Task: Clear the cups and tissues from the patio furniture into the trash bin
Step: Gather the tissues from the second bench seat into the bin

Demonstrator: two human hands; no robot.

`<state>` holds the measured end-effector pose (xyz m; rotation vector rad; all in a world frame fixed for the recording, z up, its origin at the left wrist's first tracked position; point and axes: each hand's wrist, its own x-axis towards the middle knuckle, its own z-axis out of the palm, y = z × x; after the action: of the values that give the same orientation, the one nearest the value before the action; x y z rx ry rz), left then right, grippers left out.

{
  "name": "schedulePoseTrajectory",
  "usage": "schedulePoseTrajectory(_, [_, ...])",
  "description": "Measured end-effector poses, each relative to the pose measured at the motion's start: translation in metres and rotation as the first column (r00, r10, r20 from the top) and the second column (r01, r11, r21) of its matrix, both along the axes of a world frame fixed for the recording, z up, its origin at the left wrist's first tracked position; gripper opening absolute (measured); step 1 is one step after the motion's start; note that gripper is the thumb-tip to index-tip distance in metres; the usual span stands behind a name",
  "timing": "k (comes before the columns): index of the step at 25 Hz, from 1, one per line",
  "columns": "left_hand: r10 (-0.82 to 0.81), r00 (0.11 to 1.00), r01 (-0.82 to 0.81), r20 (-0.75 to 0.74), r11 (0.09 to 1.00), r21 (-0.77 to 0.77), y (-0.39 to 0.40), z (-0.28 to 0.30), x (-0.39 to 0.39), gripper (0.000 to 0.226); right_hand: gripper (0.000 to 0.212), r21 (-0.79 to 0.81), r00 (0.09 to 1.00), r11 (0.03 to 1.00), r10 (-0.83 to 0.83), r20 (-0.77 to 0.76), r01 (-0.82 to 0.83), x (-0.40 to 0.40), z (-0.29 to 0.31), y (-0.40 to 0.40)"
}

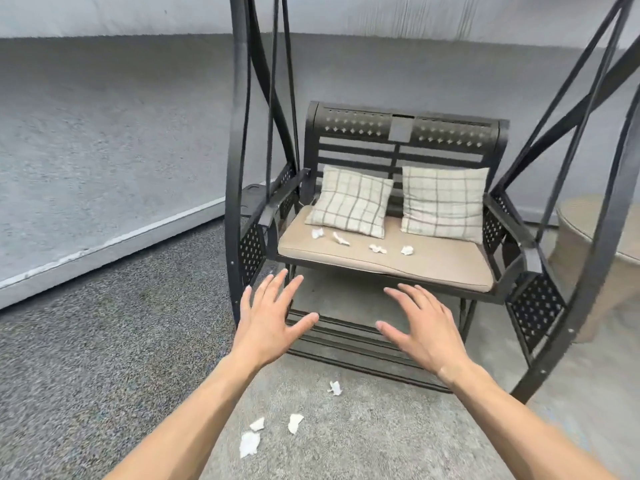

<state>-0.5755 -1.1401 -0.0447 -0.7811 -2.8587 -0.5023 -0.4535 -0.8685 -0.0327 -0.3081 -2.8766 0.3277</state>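
Several crumpled white tissues lie on the beige seat cushion [433,268] of a black metal swing bench: one at the left [317,233], one beside it [341,239], one mid-seat [377,249] and one further right [407,250]. More tissues lie on the floor in front: one near the bench base [335,388] and a cluster lower down [249,443]. My left hand [270,323] and my right hand [422,327] are stretched out in front of the bench with fingers spread, holding nothing. No cup or trash bin is in view.
Two checked pillows [351,201] [445,202] lean on the bench back. The black swing frame [235,168] arches on both sides. A round wicker table [602,230] stands at the right. A grey wall runs along the left and behind.
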Motion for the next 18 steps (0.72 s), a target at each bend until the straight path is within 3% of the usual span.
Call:
schedulePoseTrajectory(10, [-0.083,0.995,0.079,0.048,0.993,0.085,0.009,-0.014,-0.109,0.077,0.067,0.010,0.992,0.993,-0.120,0.048,0.120,-0.072,-0.005,0.000])
schedulePoseTrajectory(18, [-0.105,0.994,0.102,0.038,0.993,0.066,0.051,-0.026,-0.181,0.078,0.067,-0.020,0.990,0.990,-0.136,0.025,0.137,-0.140,-0.016,0.034])
